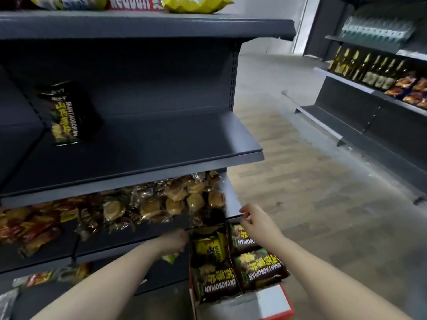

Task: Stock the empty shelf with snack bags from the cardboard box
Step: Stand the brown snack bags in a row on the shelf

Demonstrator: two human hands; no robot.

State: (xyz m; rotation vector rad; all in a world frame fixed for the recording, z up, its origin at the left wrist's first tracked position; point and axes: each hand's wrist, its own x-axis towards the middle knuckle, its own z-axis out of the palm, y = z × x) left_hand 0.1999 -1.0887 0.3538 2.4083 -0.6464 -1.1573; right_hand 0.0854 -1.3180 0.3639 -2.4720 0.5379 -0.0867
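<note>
Black snack bags [261, 266] in cardboard box [275, 302] read SHANYAOBOPIAN.

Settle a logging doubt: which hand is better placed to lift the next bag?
Right, probably: right hand reaches the top edge of a dark bag in the box; left hand is blurred, beside it.

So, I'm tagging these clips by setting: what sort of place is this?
Most likely a small shop or supermarket aisle: dark grey metal shelves hold clear-wrapped biscuits, green glass bottles line the shelving opposite, and an open cardboard box holds dark snack bags.
</note>
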